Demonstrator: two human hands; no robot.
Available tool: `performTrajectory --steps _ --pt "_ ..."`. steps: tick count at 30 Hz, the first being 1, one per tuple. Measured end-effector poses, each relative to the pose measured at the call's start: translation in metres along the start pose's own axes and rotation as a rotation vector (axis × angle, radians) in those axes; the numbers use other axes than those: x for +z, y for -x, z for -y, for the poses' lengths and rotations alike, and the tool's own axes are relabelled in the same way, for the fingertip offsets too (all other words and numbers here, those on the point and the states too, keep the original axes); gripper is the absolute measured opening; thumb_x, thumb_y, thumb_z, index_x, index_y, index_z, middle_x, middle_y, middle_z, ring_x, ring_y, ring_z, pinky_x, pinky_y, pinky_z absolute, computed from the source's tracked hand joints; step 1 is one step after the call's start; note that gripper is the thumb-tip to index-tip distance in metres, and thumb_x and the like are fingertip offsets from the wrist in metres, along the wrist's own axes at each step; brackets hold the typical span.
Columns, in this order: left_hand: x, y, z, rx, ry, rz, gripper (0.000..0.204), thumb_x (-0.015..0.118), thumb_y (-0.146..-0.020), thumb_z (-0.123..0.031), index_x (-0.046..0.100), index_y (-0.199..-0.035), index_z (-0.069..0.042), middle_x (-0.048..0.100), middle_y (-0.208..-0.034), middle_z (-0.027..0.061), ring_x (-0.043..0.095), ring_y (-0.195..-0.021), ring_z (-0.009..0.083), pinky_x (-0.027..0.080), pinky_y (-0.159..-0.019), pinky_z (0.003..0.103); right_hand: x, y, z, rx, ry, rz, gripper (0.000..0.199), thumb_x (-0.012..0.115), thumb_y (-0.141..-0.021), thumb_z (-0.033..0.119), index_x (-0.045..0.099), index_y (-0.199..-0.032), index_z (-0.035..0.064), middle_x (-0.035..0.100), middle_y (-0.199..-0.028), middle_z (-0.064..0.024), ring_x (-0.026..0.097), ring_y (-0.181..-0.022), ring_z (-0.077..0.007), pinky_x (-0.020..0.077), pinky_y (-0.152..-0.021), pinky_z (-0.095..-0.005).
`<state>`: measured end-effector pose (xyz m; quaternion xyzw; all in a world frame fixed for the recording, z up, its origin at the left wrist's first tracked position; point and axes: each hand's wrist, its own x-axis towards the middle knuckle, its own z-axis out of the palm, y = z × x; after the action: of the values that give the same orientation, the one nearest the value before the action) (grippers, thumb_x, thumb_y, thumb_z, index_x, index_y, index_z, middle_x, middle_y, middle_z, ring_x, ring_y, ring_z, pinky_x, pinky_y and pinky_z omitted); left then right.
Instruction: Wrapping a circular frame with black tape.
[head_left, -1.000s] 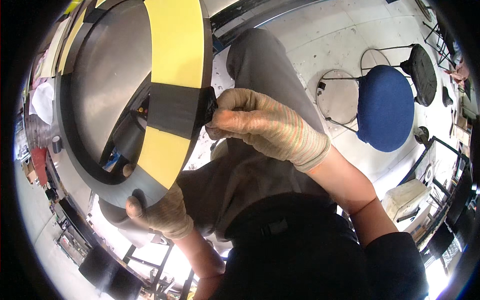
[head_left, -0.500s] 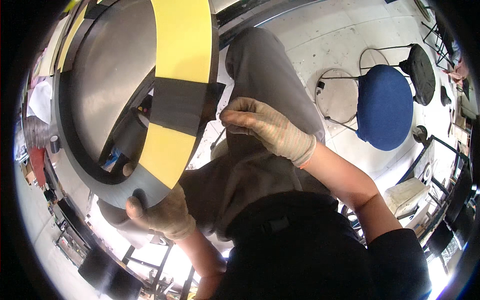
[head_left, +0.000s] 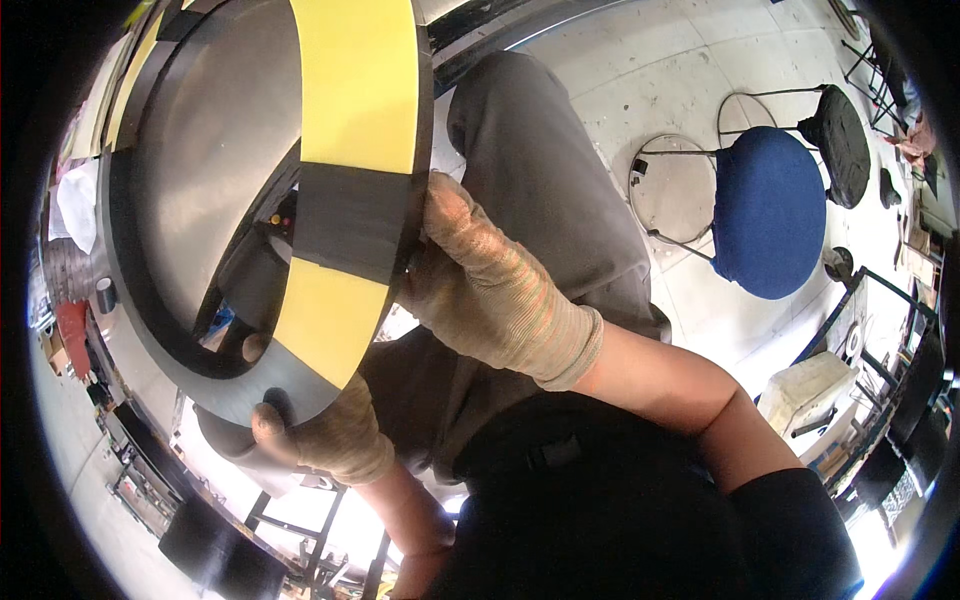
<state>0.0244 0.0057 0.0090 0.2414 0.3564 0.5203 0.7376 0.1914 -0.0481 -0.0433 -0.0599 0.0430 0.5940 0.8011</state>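
Left grip (head_left: 335,430) clasps the black-and-yellow ring (head_left: 350,220); right grip (head_left: 495,295) touches its outer edge, openness unclear.

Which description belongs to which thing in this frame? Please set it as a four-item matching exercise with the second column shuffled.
1. Ring
2. Left hand
3. Right hand
4. Larger stool seat

A. At the ring's right-hand edge
B. Blue
C. Gripping the ring's lower end
D. Has yellow and black sections

Pairs: 1-D, 2-C, 3-A, 4-B
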Motion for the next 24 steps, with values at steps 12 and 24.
performTrajectory --steps 12,24 --pt "0.002 0.001 0.0 -0.09 0.177 0.062 0.066 0.08 -0.078 -0.032 0.055 -0.133 -0.006 0.06 -0.126 0.0047 0.052 -0.124 0.0184 0.029 -0.121 0.031 0.029 0.047 0.07 -0.196 1.676 -0.164 0.036 0.06 -0.101 0.012 0.054 -0.134 -0.0015 0.056 -0.133 -0.0163 0.062 -0.113 -0.0261 0.0509 -0.097 -0.0368" --pt "0.013 -0.003 0.002 -0.041 0.127 0.154 0.058 0.079 -0.079 -0.025 0.058 -0.129 -0.007 0.066 -0.114 0.0135 0.065 -0.113 0.0283 0.049 -0.108 0.043 0.033 0.007 0.089 0.346 0.604 0.12 0.048 0.061 -0.098 0.017 0.051 -0.14 -0.005 0.06 -0.134 -0.0142 0.058 -0.121 -0.0233 0.0461 -0.106 -0.0354"
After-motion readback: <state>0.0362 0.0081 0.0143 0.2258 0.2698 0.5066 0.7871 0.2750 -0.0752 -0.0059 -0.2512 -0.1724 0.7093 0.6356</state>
